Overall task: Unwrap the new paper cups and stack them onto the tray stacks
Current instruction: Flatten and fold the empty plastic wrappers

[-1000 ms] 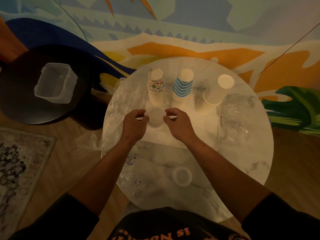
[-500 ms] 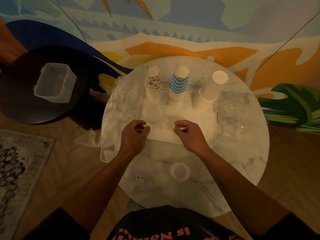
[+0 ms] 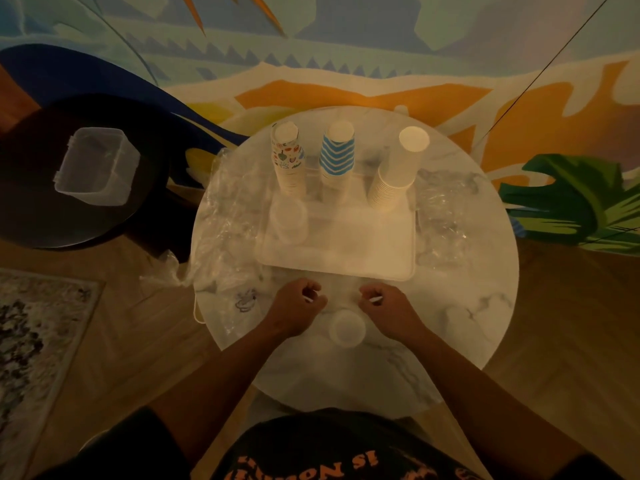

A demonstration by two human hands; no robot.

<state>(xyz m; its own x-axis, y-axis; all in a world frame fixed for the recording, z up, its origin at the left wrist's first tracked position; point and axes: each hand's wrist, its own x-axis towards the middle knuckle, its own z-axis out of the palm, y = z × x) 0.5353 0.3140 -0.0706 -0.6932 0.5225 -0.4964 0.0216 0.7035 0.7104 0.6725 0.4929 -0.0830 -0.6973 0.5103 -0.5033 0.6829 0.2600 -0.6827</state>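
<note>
Three stacks of inverted paper cups are seen along the far edge of a white tray in the middle of the frame: a patterned stack at the left, a blue-and-white striped stack in the centre, and a plain white stack at the right, which is tilted. A stack of clear cups is placed on the tray's left side, just below the patterned stack. The tray is carried by a round marble table.

Both hands are held over the table just below the tray's near edge, a little apart. The left hand is seen with its fingers curled inward, and the right hand likewise; a thin pale edge shows at the fingertips of each, but whether clear wrap is pinched there cannot be told. A white cup is set on the table between the two wrists, near both hands.

Crumpled clear wrap is spread over the table's left side, and more clear plastic is bunched to the right of the tray. At the upper left of the frame a clear plastic container is rested on a dark round table.
</note>
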